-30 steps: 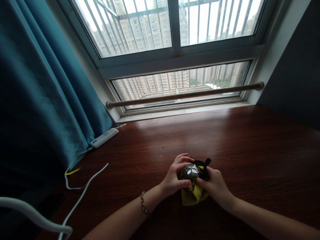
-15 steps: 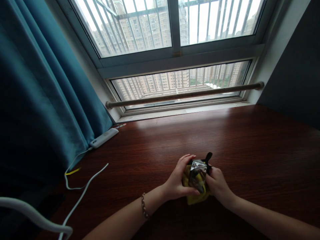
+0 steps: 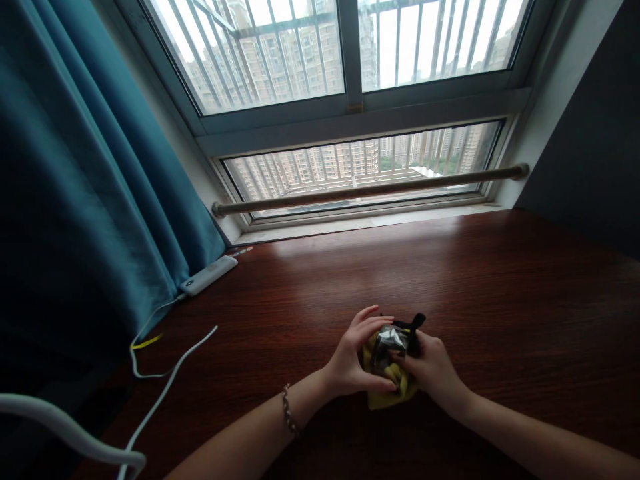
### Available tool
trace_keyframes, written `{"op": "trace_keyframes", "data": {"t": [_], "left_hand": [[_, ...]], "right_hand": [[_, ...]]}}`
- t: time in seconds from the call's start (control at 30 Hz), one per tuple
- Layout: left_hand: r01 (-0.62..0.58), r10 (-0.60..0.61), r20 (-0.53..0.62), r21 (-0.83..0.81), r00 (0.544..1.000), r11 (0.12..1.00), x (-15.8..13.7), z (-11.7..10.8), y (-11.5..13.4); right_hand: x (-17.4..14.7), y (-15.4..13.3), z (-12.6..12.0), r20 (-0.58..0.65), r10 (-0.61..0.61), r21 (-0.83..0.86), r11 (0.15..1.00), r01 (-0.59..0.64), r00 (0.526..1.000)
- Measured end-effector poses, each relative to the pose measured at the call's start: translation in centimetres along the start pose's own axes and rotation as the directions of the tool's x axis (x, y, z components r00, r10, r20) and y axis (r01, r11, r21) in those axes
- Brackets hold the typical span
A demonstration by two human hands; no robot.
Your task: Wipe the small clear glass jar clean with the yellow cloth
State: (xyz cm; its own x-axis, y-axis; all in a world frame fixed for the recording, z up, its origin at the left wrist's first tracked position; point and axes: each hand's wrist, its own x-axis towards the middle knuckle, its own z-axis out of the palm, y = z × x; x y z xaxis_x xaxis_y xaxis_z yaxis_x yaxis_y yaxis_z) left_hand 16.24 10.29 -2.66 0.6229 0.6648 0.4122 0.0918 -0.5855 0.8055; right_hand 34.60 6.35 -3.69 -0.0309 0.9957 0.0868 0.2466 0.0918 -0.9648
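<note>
Nearest to us, a thick white cable (image 3: 65, 427) curves in from the lower left corner, and a braided bracelet (image 3: 287, 408) circles our left wrist. A little farther on, our left hand (image 3: 350, 357) curves around the left side of a yellow cloth pouch (image 3: 385, 400), its grip closed on it, thumb along the near edge and fingers over the far one. Our right hand (image 3: 440, 370) has its grip closed on the pouch's right side; the thumb reaches in against a shiny silver packet (image 3: 394, 339), while the other fingertips are hidden from us. The packet sits in the pouch's mouth, between our two hands, and a black strap (image 3: 419, 321) sticks up just above our right hand. All this is over the near part of the dark reddish table (image 3: 475, 280). Well off to the left we see a thinner white cable (image 3: 170, 383), a small yellow strip (image 3: 147, 343) and, beyond them, a white oblong device (image 3: 209, 275) beside the blue curtain (image 3: 125, 200). Past the table's far edge run a pale sill (image 3: 375, 221) and a slightly slanting rail (image 3: 370, 190), then the window frame (image 3: 275, 130), and outside it bars and tall buildings (image 3: 280, 57).
</note>
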Motion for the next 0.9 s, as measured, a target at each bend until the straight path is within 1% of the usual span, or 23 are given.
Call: {"op": "trace_keyframes", "data": {"t": [0.13, 0.27, 0.4, 0.57, 0.7, 0.83, 0.9], "left_hand": [[0.040, -0.040, 0.021, -0.013, 0.999, 0.999, 0.21, -0.28, 0.29], [0.073, -0.072, 0.034, -0.039, 0.997, 0.997, 0.04, -0.01, 0.23], [0.037, -0.037, 0.064, 0.006, 0.997, 0.999, -0.25, 0.36, -0.03], [0.013, -0.017, 0.050, 0.077, 0.999, 0.997, -0.42, 0.59, 0.27], [-0.016, 0.013, 0.037, 0.070, 0.999, 0.997, -0.34, 0.55, 0.32], [-0.080, 0.079, 0.015, 0.037, 0.997, 0.996, -0.10, 0.31, -0.05], [-0.083, 0.083, 0.002, 0.013, 0.997, 0.996, 0.04, 0.12, -0.16]], "right_hand": [[-0.04, -0.19, 0.05, 0.006, 0.000, -0.010, 1.000, 0.000, 1.000], [0.20, -0.17, 0.02, 0.008, -0.019, 0.012, 1.000, 0.019, 1.000], [0.34, 0.10, -0.04, 0.018, -0.030, 0.044, 0.999, 0.029, 0.999], [0.36, 0.22, -0.21, 0.010, -0.037, 0.052, 0.998, 0.037, 0.999], [0.40, 0.17, -0.28, 0.006, -0.037, 0.032, 0.999, 0.037, 0.999], [0.25, 0.23, -0.20, 0.005, -0.010, 0.007, 1.000, 0.010, 1.000], [0.09, 0.21, -0.12, 0.014, -0.003, -0.002, 1.000, 0.003, 1.000]]}}
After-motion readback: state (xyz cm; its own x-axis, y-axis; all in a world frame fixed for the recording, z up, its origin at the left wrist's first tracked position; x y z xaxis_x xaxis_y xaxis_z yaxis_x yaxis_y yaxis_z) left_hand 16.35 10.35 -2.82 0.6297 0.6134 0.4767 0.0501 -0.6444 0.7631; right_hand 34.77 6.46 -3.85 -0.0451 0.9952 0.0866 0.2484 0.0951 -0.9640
